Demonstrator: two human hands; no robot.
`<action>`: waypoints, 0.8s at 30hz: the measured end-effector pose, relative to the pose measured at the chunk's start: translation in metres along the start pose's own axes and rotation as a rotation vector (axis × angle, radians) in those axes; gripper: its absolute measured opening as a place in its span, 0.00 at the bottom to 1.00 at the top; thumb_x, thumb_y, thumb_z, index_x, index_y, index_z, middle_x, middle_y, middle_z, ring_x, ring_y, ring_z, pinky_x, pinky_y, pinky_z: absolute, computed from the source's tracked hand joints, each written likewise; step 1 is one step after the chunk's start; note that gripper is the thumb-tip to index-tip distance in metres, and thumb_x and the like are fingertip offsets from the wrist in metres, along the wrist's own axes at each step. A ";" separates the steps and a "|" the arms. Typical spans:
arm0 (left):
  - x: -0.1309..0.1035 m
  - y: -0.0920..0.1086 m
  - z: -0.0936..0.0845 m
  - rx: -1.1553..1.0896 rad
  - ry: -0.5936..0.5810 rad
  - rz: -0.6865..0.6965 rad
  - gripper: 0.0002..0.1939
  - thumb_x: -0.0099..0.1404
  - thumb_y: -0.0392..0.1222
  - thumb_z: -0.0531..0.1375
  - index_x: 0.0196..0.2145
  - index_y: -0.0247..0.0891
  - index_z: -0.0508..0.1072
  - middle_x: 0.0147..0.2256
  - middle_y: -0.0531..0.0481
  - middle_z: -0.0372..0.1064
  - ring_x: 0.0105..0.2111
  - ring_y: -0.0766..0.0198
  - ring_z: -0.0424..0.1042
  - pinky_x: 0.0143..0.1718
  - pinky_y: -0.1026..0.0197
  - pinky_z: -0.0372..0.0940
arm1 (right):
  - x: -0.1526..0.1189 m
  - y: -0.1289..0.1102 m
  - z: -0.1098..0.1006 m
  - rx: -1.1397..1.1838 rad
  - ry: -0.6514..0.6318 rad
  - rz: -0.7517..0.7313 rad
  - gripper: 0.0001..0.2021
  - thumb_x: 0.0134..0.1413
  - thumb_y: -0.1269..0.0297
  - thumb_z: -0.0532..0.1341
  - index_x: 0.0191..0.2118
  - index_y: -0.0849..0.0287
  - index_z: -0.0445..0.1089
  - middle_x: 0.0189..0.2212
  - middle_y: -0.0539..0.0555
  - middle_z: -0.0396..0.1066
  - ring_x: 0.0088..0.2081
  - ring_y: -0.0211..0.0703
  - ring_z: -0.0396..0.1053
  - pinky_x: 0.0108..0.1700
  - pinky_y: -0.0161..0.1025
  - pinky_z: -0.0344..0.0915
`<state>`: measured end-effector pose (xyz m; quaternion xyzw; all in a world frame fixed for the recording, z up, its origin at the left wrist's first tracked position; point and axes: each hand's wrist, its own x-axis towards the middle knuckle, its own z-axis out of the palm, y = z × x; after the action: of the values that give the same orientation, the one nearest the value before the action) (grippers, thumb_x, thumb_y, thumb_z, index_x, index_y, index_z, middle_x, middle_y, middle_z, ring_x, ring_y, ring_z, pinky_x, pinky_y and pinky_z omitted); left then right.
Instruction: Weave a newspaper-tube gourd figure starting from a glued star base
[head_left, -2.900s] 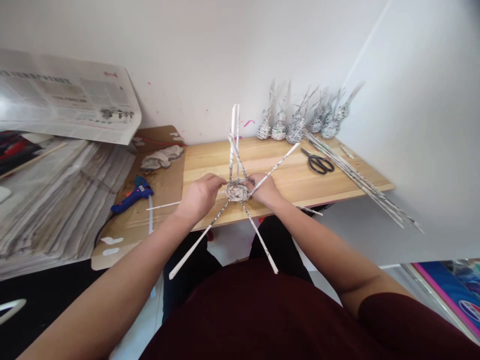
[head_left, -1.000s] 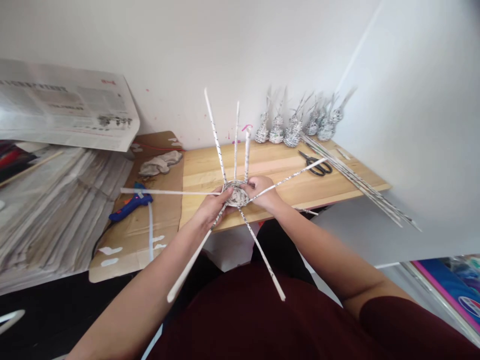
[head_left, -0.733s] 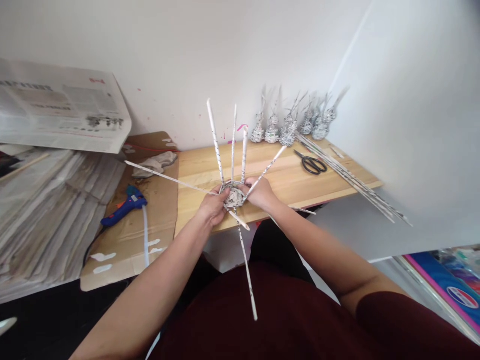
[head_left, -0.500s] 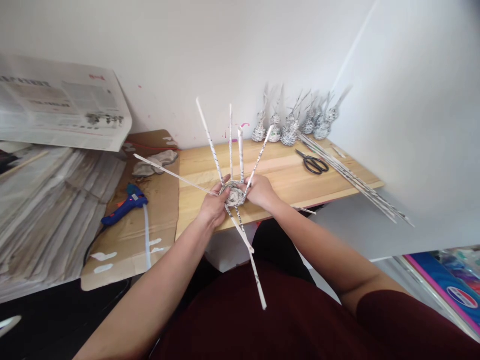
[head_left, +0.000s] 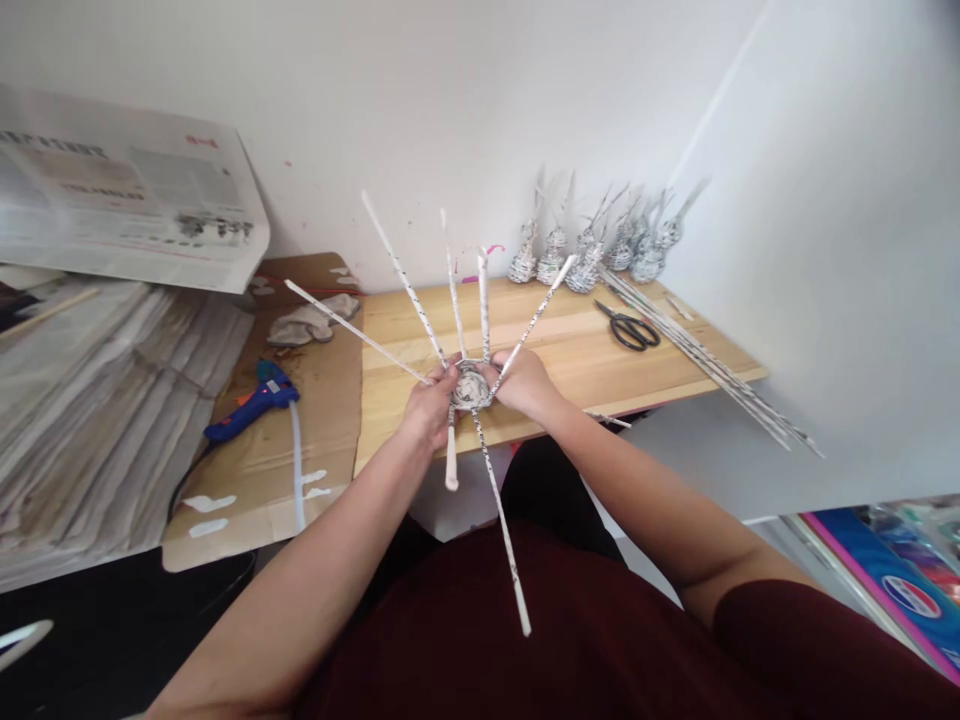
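Note:
A small round piece woven from rolled newspaper (head_left: 472, 386) is held over the front edge of the wooden board, with several paper tubes fanning out from it. My left hand (head_left: 435, 405) grips its left rim, thumb on top. On the right rim, my right hand (head_left: 517, 382) has its fingers closed, partly behind a tube. One long tube (head_left: 504, 520) points down toward my body, and a shorter one (head_left: 451, 460) hangs beside my left hand.
Black scissors (head_left: 628, 327) and long paper tubes (head_left: 705, 355) lie on the board's right. Several woven figures (head_left: 589, 255) stand by the wall. A blue glue gun (head_left: 251, 405) rests on cardboard (head_left: 247, 500) beside stacked newspapers (head_left: 127, 420).
The tubes around the woven piece have spread wider. The short lower tube has swung left, away from the long one it crossed. Both hands keep their hold.

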<state>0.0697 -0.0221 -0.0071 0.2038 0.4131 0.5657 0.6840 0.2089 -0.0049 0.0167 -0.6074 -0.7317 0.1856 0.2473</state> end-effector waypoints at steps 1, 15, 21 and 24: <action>0.000 -0.001 0.000 -0.007 -0.003 0.005 0.15 0.68 0.31 0.55 0.51 0.32 0.72 0.37 0.43 0.77 0.36 0.61 0.78 0.42 0.56 0.75 | 0.000 -0.001 0.000 -0.009 -0.003 0.007 0.19 0.56 0.51 0.59 0.27 0.61 0.77 0.22 0.53 0.73 0.26 0.38 0.65 0.27 0.33 0.53; -0.006 0.002 -0.009 0.088 -0.102 0.013 0.20 0.61 0.35 0.65 0.51 0.35 0.73 0.40 0.43 0.77 0.39 0.59 0.77 0.44 0.56 0.73 | 0.002 0.002 0.000 -0.017 -0.034 0.035 0.14 0.58 0.57 0.60 0.29 0.61 0.76 0.26 0.56 0.76 0.29 0.40 0.69 0.30 0.33 0.57; -0.013 0.032 -0.044 0.317 -0.387 -0.073 0.36 0.49 0.28 0.71 0.56 0.37 0.71 0.47 0.41 0.76 0.46 0.59 0.75 0.55 0.57 0.66 | 0.008 0.008 -0.012 -0.085 -0.041 -0.022 0.17 0.58 0.55 0.59 0.26 0.63 0.74 0.23 0.53 0.71 0.26 0.37 0.64 0.29 0.33 0.54; -0.005 0.045 -0.053 0.370 -0.400 -0.109 0.33 0.52 0.28 0.69 0.56 0.37 0.70 0.49 0.39 0.74 0.46 0.58 0.76 0.52 0.57 0.68 | 0.010 0.009 -0.015 -0.064 -0.092 -0.050 0.16 0.58 0.58 0.59 0.26 0.63 0.74 0.21 0.51 0.68 0.24 0.35 0.61 0.28 0.33 0.53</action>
<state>0.0003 -0.0242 -0.0029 0.4102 0.3765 0.3916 0.7326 0.2236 0.0066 0.0247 -0.5873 -0.7629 0.1836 0.1984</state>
